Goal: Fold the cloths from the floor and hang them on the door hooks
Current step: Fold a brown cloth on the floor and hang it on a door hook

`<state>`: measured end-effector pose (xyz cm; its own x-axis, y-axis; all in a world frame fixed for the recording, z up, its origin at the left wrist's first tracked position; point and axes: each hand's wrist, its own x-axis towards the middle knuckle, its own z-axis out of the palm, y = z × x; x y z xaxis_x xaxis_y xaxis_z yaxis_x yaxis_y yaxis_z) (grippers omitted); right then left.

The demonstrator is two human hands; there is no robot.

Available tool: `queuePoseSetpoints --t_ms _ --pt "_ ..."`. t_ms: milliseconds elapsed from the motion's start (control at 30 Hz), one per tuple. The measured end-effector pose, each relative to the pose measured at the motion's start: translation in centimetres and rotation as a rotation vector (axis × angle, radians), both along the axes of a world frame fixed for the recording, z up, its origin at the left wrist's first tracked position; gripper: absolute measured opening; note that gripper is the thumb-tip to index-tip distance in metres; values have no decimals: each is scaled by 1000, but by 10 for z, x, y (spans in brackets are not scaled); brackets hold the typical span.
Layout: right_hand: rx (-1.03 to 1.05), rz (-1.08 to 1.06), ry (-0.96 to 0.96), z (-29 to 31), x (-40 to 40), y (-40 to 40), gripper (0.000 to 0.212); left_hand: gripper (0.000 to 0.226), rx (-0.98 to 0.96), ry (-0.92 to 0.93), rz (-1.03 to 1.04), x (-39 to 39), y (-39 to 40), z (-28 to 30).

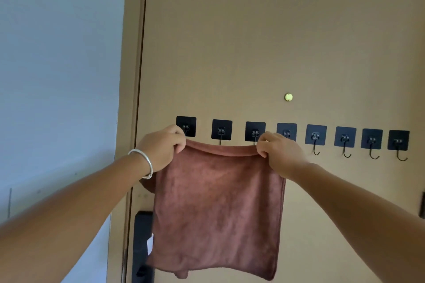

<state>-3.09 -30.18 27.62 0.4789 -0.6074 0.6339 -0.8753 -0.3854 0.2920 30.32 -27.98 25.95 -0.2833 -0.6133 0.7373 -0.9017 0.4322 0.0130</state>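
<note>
Pinching the cloth's (216,202) top corners, both hands (161,147) (279,154) held its edge level. Hooks (222,132) sat just above.

Brightness: dim, flat indoor light with no strong source in view.
Colour: a muted, greyish cast over the tan door (253,41) and the pale blue wall (57,53).
Shadows: soft and faint; the forearms darken toward the bottom corners.
Glare: a small bright glint on the peephole (288,97).
Sharpness: slightly soft overall; the hooks (316,135) look smeared, their details blurry.
Distortion: wide-angle bend, so the door frame (135,76) leans and curves.
</note>
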Motion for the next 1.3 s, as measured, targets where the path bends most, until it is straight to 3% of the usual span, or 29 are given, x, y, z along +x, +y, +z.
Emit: queuePoseSetpoints --t_ms 133,200,367,533,867,1133,1300 --pt "-3 -66 9 2 7 -20 47 66 76 -50 85 -1 -21 0" --pt "4 -85 -14 6 10 -27 51 67 60 -73 133 -7 -28 3" --pt "34 -148 8 14 20 -47 49 54 39 -152 266 -19 -43 16" --pt "92 -219 29 -3 36 -63 46 39 137 -96 361 -30 -56 11" --pt "202 -237 1 -53 60 -88 35 32 195 -474 547 -68 -85 -42" --pt "355 -98 -63 -98 74 -92 31 33 452 -253 354 -104 -90 -80" --pt "368 -31 -75 -102 75 -96 40 39 539 -276 383 -103 -83 -81"
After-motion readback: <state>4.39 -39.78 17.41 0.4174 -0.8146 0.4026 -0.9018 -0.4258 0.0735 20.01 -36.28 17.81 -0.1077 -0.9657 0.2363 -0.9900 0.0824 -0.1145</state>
